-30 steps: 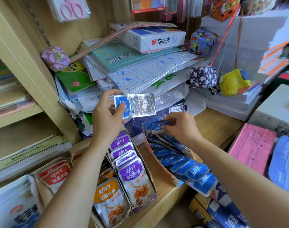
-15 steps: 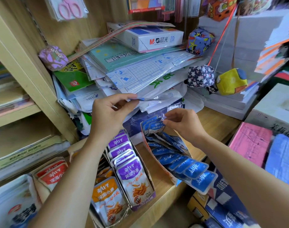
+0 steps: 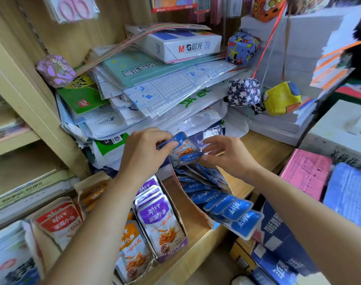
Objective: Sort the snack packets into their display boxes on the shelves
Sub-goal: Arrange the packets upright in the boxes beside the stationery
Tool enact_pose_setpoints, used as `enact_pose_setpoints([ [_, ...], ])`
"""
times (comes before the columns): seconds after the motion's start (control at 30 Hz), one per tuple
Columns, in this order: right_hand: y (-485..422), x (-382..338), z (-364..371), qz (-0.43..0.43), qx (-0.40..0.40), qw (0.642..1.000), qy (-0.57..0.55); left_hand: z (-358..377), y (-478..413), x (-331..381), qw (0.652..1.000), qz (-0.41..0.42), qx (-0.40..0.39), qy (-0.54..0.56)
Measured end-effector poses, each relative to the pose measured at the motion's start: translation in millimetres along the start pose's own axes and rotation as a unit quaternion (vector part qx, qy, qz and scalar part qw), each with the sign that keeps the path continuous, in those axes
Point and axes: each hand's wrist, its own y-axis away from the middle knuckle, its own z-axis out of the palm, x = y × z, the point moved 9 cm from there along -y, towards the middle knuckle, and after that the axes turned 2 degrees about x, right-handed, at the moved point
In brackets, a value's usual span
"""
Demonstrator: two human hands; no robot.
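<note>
My left hand (image 3: 143,150) pinches the top edge of a blue snack packet (image 3: 184,150) at the back end of the blue display box (image 3: 193,204). My right hand (image 3: 227,156) holds the packet's lower right edge with its fingertips. The box is tilted and full of several blue packets (image 3: 231,208) that fan out over the shelf's front edge. To its left stands a purple packet box (image 3: 162,219), then orange packets (image 3: 132,249) and red packets (image 3: 59,223) in their own boxes.
A tall pile of plastic-wrapped paper and stationery (image 3: 154,89) fills the shelf behind the boxes. Fabric cubes (image 3: 243,93) hang at the right. Pink and blue cartons (image 3: 305,171) sit at the right; a blue carton (image 3: 278,254) lies below the wooden shelf (image 3: 198,239).
My left hand has brought the blue packet down from in front of the paper pile to the back of the blue box. My right hand has left the box's packets and taken its edge.
</note>
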Motion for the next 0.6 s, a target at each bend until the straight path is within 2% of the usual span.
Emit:
enact_pose_setpoints([
  [0.13,12,-13,-7,-0.005,-0.016,0.999,0.049,20,3,0,0.999,0.01,-0.037,-0.037],
  [0.27,28,-19,8,-0.027,-0.131,0.972,0.194,35,11,-1,0.996,-0.029,-0.05,-0.071],
  [0.33,32,-14,14,-0.034,-0.155,0.956,0.247,40,13,-1,0.994,-0.037,-0.056,-0.086],
  [0.47,27,-18,3,-0.067,-0.102,0.967,0.225,43,16,-5,0.995,-0.04,-0.079,-0.05],
  [0.6,21,-17,-9,-0.069,-0.057,0.978,0.186,28,19,11,0.999,0.016,-0.038,-0.006],
])
